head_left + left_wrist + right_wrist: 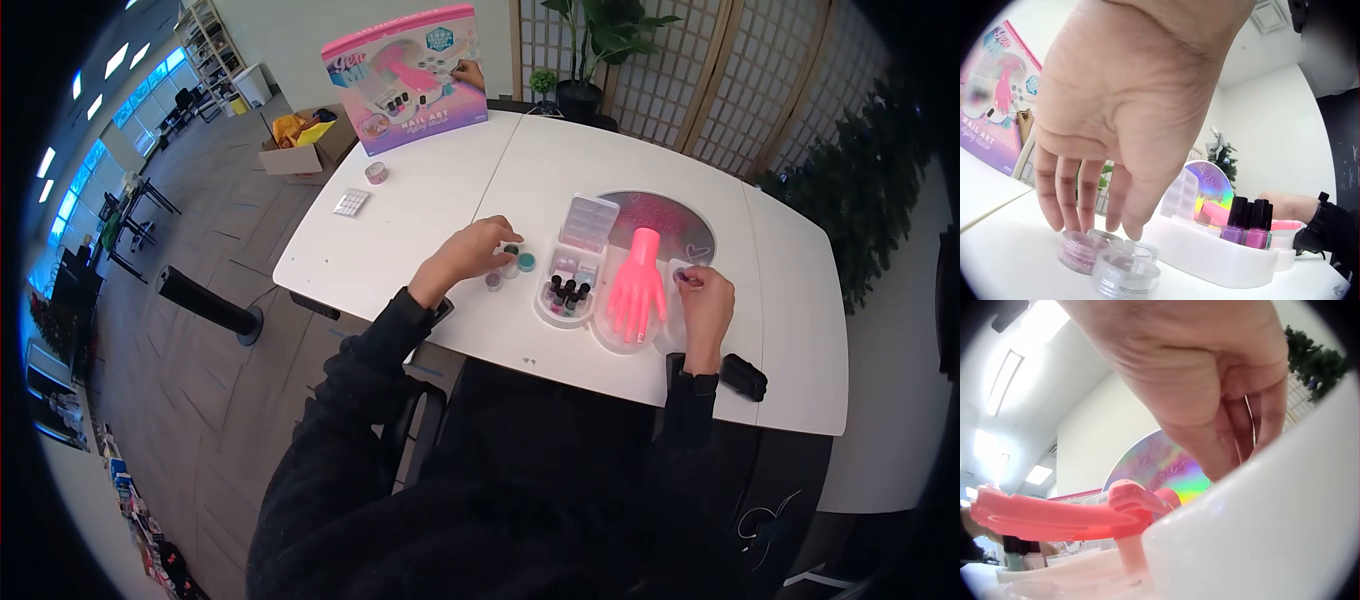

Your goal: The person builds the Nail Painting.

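My left hand (474, 251) reaches down over a cluster of small round jars, its fingers extended with the tips right at the lids. The cluster includes a clear-lidded jar (1125, 275), a pink glitter jar (1079, 251) and a teal jar (526, 262). At the right side of the white stand, my right hand (708, 305) pinches a small dark purple thing (682, 275); in the right wrist view its fingertips are hidden behind a white wall (1272, 519). Between the hands lies a pink model hand (636, 290), fingers toward me.
Nail polish bottles (568, 292) stand in the white tray (562, 320), beside an open clear compartment box (588, 222). Behind is an iridescent panel (685, 225). A nail art box (410, 80), a round container (376, 173) and a black case (744, 377) are also on the table.
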Action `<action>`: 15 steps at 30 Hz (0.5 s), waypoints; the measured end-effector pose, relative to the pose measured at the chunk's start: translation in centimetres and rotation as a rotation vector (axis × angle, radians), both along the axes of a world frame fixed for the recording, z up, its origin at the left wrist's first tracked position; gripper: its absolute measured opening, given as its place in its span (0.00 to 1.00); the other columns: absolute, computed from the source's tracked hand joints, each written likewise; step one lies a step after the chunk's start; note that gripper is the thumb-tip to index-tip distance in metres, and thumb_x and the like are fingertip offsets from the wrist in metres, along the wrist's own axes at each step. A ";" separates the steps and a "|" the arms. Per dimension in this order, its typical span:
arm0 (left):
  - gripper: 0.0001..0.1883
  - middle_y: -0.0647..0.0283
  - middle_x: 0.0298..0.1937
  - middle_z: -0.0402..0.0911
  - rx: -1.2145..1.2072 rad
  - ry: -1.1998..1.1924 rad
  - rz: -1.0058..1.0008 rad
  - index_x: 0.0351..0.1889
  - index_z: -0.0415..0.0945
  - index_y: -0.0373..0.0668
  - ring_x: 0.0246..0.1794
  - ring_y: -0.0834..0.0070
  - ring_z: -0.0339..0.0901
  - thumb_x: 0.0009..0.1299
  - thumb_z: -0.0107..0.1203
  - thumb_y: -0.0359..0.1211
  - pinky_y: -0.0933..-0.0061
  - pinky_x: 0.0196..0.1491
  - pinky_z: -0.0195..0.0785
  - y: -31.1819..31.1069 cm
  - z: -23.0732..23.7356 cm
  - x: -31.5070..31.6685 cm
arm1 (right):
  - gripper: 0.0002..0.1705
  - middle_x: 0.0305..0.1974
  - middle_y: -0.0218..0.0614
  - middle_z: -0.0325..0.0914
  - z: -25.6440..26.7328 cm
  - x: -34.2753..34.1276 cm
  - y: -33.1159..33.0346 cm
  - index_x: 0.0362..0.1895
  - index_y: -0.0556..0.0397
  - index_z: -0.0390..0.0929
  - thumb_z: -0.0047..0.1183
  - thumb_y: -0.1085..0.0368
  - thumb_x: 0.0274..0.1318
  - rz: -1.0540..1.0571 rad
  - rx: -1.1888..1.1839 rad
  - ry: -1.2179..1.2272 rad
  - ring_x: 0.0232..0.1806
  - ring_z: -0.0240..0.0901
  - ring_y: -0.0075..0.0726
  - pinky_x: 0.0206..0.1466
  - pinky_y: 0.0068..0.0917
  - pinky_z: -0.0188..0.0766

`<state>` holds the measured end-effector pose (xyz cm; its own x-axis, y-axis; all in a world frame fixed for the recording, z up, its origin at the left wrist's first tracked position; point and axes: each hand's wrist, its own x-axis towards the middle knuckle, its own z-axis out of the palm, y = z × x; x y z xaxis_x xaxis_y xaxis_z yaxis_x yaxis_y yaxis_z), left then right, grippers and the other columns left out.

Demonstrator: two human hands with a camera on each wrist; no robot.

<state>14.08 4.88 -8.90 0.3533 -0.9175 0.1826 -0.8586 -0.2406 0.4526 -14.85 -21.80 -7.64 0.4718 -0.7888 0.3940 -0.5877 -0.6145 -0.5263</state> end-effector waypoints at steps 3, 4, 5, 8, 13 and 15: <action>0.17 0.53 0.52 0.85 0.036 0.003 0.004 0.53 0.89 0.40 0.50 0.56 0.84 0.66 0.70 0.29 0.61 0.54 0.78 -0.8 -0.4 0.2 | 0.07 0.42 0.46 0.90 -1.5 -0.2 -0.7 0.38 0.58 0.91 0.67 0.71 0.55 0.095 -0.008 -0.100 0.38 0.88 0.54 0.46 0.43 0.83; 0.16 0.53 0.49 0.86 0.040 -0.005 -0.004 0.51 0.90 0.39 0.49 0.56 0.84 0.64 0.70 0.29 0.60 0.53 0.78 -1.0 -0.4 0.3 | 0.07 0.45 0.47 0.90 -1.8 -0.2 -0.7 0.38 0.60 0.90 0.65 0.73 0.56 0.108 -0.010 -0.106 0.40 0.88 0.55 0.47 0.43 0.83; 0.16 0.53 0.49 0.86 0.041 -0.006 -0.006 0.51 0.90 0.39 0.49 0.56 0.84 0.64 0.70 0.29 0.60 0.53 0.78 -1.1 -0.5 0.4 | 0.07 0.48 0.47 0.90 -2.1 -0.4 -0.7 0.38 0.61 0.90 0.63 0.75 0.56 0.121 -0.011 -0.112 0.41 0.87 0.56 0.49 0.44 0.84; 0.15 0.52 0.46 0.86 0.031 0.002 0.024 0.47 0.90 0.36 0.46 0.55 0.85 0.62 0.71 0.28 0.59 0.50 0.79 -1.3 -0.7 0.5 | 0.08 0.51 0.48 0.89 -2.2 -1.0 -0.4 0.39 0.62 0.90 0.61 0.76 0.56 0.159 -0.092 -0.012 0.47 0.86 0.57 0.52 0.44 0.83; 0.16 0.51 0.46 0.86 -0.036 -0.139 0.043 0.48 0.89 0.33 0.44 0.54 0.85 0.61 0.70 0.25 0.59 0.49 0.80 -1.4 -0.7 0.0 | 0.08 0.56 0.51 0.86 -2.4 -2.0 -0.6 0.39 0.64 0.89 0.58 0.77 0.57 0.272 -0.130 0.031 0.56 0.82 0.60 0.58 0.45 0.81; 0.16 0.52 0.47 0.86 -0.107 -0.108 0.076 0.49 0.89 0.34 0.44 0.54 0.85 0.62 0.69 0.24 0.60 0.49 0.80 -1.3 -0.1 -0.1 | 0.09 0.58 0.51 0.86 -2.6 -2.1 -0.8 0.39 0.64 0.89 0.58 0.77 0.57 0.300 -0.132 0.038 0.58 0.81 0.61 0.60 0.45 0.80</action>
<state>13.98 3.55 -8.99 0.3943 -0.8620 0.3185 -0.8847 -0.2623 0.3853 -16.97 -22.59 -10.25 0.6917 -0.5556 0.4614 -0.3877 -0.8246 -0.4119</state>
